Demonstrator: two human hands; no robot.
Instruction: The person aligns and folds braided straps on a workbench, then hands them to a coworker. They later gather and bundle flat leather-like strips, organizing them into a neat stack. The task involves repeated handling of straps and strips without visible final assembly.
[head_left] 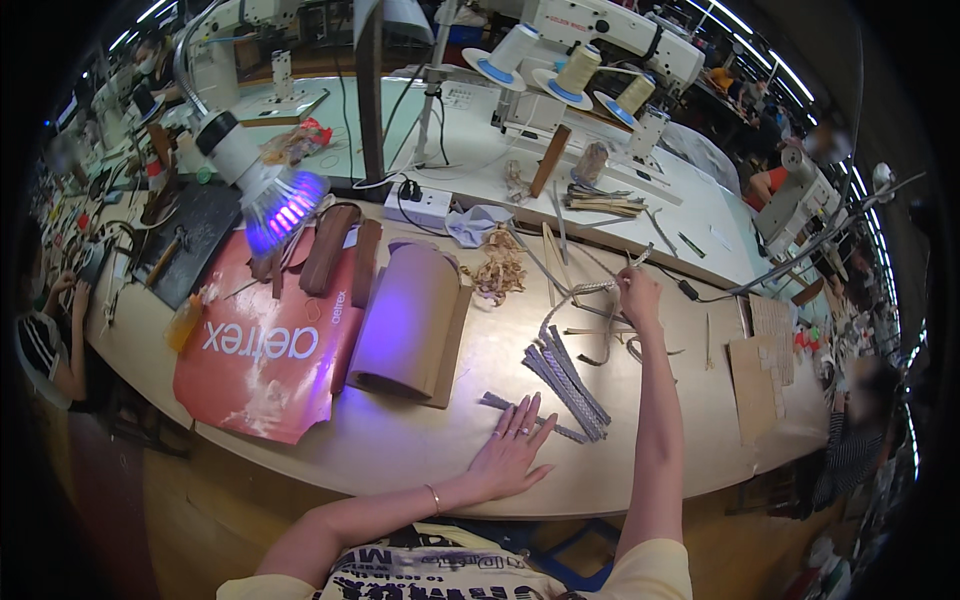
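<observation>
My left hand (510, 452) lies flat on the table, fingers stretched out, over one end of a grey braided strip (558, 428). Just beyond it is a small bundle of similar grey braided straps (570, 385), laid side by side at a slant. Farther off to the right, my right hand (638, 298) is closed, pinching a light grey braided strap (597, 286) that trails leftward over the table. Its fingertips are partly hidden. More thin strips (600, 332) lie loose under and around this hand.
Left of the straps stands a rolled brown sheet (408, 325) beside a red printed sheet (265, 340). A lamp (270, 195) shines purple-blue above them. Wood-like shavings (498, 265) and a white power strip (420, 203) lie farther back, before a sewing machine (620, 40). Cardboard (758, 390) rests at right.
</observation>
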